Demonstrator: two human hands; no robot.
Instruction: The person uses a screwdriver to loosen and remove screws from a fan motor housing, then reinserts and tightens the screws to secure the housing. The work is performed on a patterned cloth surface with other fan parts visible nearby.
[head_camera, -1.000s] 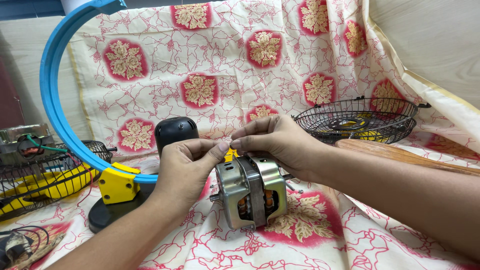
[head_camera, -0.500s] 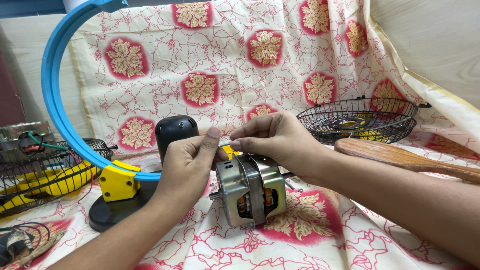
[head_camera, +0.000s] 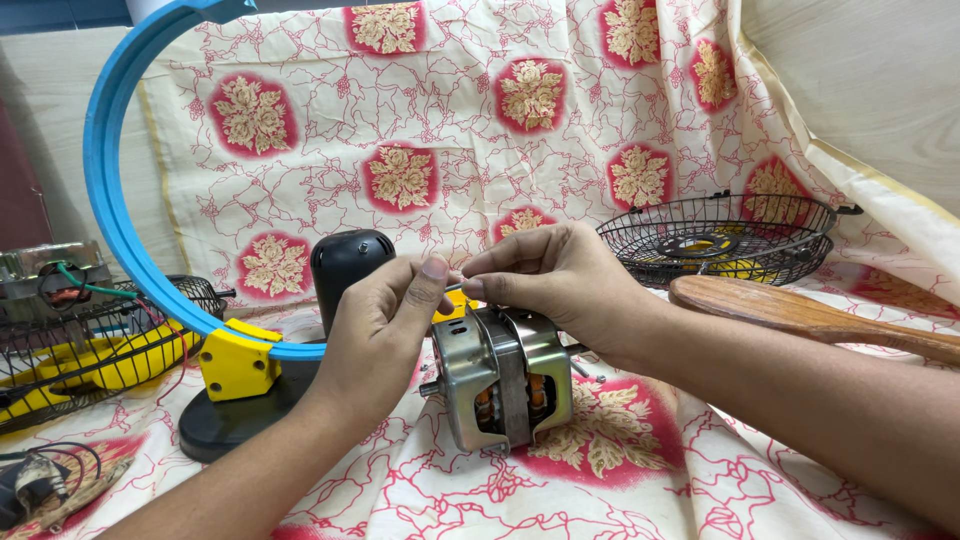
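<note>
- Since half a second ago, both hands are sitting almost where they were — the left thumb is lifting a little higher above the motor, while the motor itself is staying put on the cloth.
- Head view: no packages or signs are showing; a small yellow tab (head_camera: 452, 306) is peeking out just behind the motor's top, between the two hands.
- Left hand (head_camera: 378, 325) is curling in from the lower left, thumb and forefinger pinched shut on a thin silver pin (head_camera: 455, 287).
- Right hand (head_camera: 560, 285) is reaching in from the right, its fingertips closed on the same pin from the other side, palm arching over the motor's top.
- Motor (head_camera: 503, 378) is standing on the floral cloth (head_camera: 620, 450) just under both hands — grey stamped metal, boxy, with copper windings showing through its side.
- Behind the left hand, a blue plastic ring (head_camera: 110, 200) is rising from a yellow block (head_camera: 236, 362) on a black round base (head_camera: 225, 420).
- To the right, a black wire fan guard (head_camera: 722, 238) and a wooden paddle (head_camera: 800, 315) are lying on the cloth.
</note>
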